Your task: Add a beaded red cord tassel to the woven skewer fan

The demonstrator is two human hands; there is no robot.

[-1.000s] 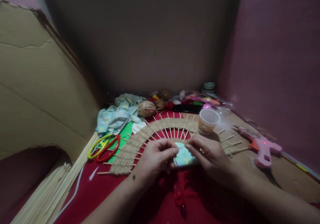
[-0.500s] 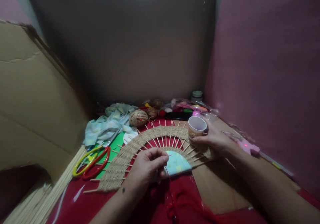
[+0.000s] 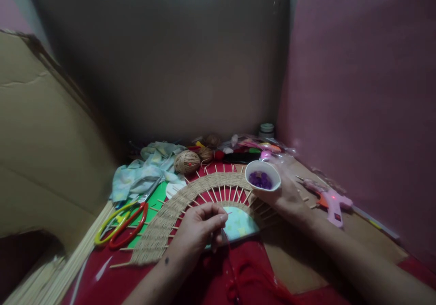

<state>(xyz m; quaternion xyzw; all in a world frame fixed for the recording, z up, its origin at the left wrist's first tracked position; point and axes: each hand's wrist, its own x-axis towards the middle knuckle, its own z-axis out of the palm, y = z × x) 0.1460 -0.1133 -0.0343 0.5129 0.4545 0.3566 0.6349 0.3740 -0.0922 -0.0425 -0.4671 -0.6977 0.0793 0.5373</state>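
Note:
My left hand (image 3: 200,225) pinches the end of a red thread (image 3: 229,246), which hangs down to a loose red tangle. Around a paper cup (image 3: 263,176) my right hand (image 3: 288,198) is wrapped. The cup leans toward me, and small purple pieces (image 3: 260,180) show inside it. Beneath both hands lies a woven fan-shaped piece (image 3: 153,232) with thin sticks spreading from a half-round of pale blue patterned cloth (image 3: 240,223). The right hand and cup hide part of its right side.
Red and yellow scissors (image 3: 129,225) lie at the left on green material. Behind are patterned cloth (image 3: 136,182), twine balls (image 3: 187,162) and plastic packets. A pink glue gun (image 3: 329,198) rests at the right, and a cardboard panel (image 3: 51,137) stands at the left.
My right hand has lifted the cup slightly left and tipped it toward me, so its purple contents now show. The glue gun is more exposed. My left hand has barely moved.

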